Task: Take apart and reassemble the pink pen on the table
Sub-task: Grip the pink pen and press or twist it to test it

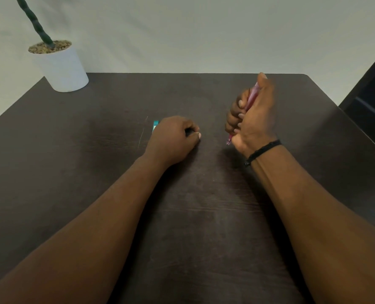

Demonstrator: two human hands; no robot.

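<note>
My right hand (253,119) is closed in a fist around the pink pen (250,99), held a little above the dark table (94,172) at the right of centre. The pen stands nearly upright, tilted; its pink tip (228,141) pokes out below the hand and my thumb rests over its top end. My left hand (174,139) lies on the table in the middle, fingers curled in with thumb against forefinger. Whether it pinches something small, I cannot see.
A small teal object (155,125) lies on the table, partly hidden behind my left hand. A white pot with a green plant stem (60,66) stands at the far left corner. A dark piece of furniture (371,106) is at the right edge.
</note>
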